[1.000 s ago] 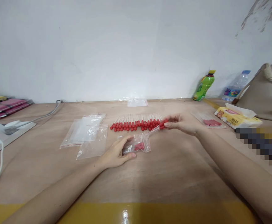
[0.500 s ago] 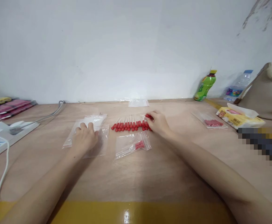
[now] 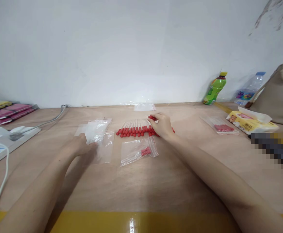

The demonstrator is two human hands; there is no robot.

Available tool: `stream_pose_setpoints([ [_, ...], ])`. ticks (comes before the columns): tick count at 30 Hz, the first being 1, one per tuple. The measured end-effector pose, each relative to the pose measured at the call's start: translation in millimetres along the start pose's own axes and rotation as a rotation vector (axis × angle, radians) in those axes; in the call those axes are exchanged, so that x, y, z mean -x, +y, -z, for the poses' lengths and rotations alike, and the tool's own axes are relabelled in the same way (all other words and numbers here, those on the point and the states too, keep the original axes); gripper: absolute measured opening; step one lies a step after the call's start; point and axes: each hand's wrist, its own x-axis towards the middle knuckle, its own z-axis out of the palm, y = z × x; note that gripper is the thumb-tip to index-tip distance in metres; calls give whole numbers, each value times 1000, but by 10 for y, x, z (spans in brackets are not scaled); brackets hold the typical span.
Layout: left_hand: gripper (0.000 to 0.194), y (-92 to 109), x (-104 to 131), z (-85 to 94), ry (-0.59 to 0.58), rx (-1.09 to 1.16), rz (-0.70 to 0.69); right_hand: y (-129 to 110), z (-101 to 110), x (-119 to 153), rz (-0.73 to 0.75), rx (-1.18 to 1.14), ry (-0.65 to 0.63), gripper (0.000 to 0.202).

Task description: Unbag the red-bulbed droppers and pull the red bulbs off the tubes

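Note:
Fingers curled in a pinch, my right hand (image 3: 162,125) holds a red-tipped stick (image 3: 152,118) just above a row of similar thin pale sticks with red heads (image 3: 134,131). Some of the row's right end is behind the hand. My left hand (image 3: 80,144) is low over the left edge of several clear zip bags (image 3: 104,147), its thumb stretched out apart; the other fingers are mostly hidden. Between the hands, nearer me, lies a clear zip bag (image 3: 134,151) with small red pieces (image 3: 146,151) inside.
At right are a bag of red pieces (image 3: 223,127), a tissue pack (image 3: 250,123), a green bottle (image 3: 214,89), a clear bottle (image 3: 249,89) and a beige bag (image 3: 274,97). At left lie a power strip (image 3: 25,136) with cables and pink packets (image 3: 12,111). Another clear bag (image 3: 144,107) rests by the wall.
My left hand has drawn back left and turned, uncovering more of the clear bags. My right hand has lifted slightly away from me and left with the red-tipped stick.

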Motion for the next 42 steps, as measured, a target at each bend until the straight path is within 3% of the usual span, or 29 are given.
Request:
stream_pose_setpoints([
  [7,46,-64,-58,-24,-23,128,-67,-138,-252,25,31,242,-274,19],
  [11,40,-63,-118,-101,-21,221,-111,-197,-231,25,26,283,-364,15],
  [14,36,-84,-140,-127,-10,289,-136,-204,-91,33,31,303,-355,27],
  [17,35,-135,-154,-111,30,466,-208,-154,101,134,51,261,-238,22],
  [20,37,-198,-216,-95,147,793,-214,-48,277,358,117,224,-100,21],
  [23,37,-272,-355,-126,371,1022,-99,67,398,617,198,196,-58,21],
  [26,35,-341,-491,-181,515,956,-32,140,452,781,245,147,-84,19],
  [29,38,-295,-465,-178,623,720,-30,160,441,818,271,73,-164,16],
  [31,44,-134,-315,-140,762,547,-98,152,412,807,271,35,-253,15],
  [33,43,136,-84,-114,780,541,-260,139,380,797,247,-1,-330,16],
  [36,28,620,291,-181,532,548,-641,122,356,799,214,-74,-408,17],
  [38,30,882,476,-294,306,557,-951,109,361,801,202,-102,-458,18],
  [40,37,1041,573,-421,177,550,-1077,86,376,792,194,-90,-516,21],
  [42,43,1102,593,-520,131,535,-1119,53,389,776,200,-55,-583,24],
])
